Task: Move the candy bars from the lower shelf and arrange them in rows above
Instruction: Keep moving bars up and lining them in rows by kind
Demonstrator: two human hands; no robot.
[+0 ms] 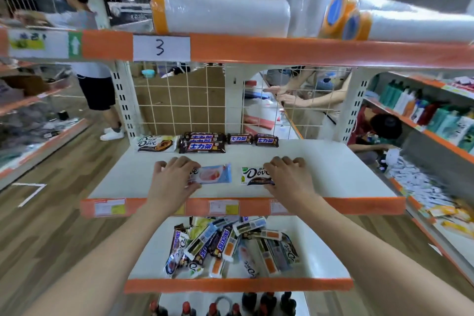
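White metal makes up the middle shelf (320, 169), edged in orange, and both hands work on it. The left hand (171, 179) lies over the left end of a pale blue Dove bar (214, 174), fingers curled over its far edge and thumb at the near edge, so the grip holds that bar flat on the shelf; most of the wrapper sticks out to the right of the hand. The right hand (287, 177) covers the right end of a white Dove bar (254, 176) in the same way, fingers bent over the top and thumb near the lower edge, with the logo end showing to the hand's left. The two bars lie side by side, apart, in one row near the shelf's front.

Behind them, along the back grid, stands an earlier row: a white Dove pack (156, 143) on the left, a stack of brown bars (202, 142) in the middle, and two more brown bars (240, 139) (266, 140) to the right.

On the lower shelf (315, 251), a loose pile of candy bars (228, 246) lies jumbled, well below both hands. Rolls of plastic wrap (220, 15) rest on the top shelf, which bears a label marked 3 (161, 48).
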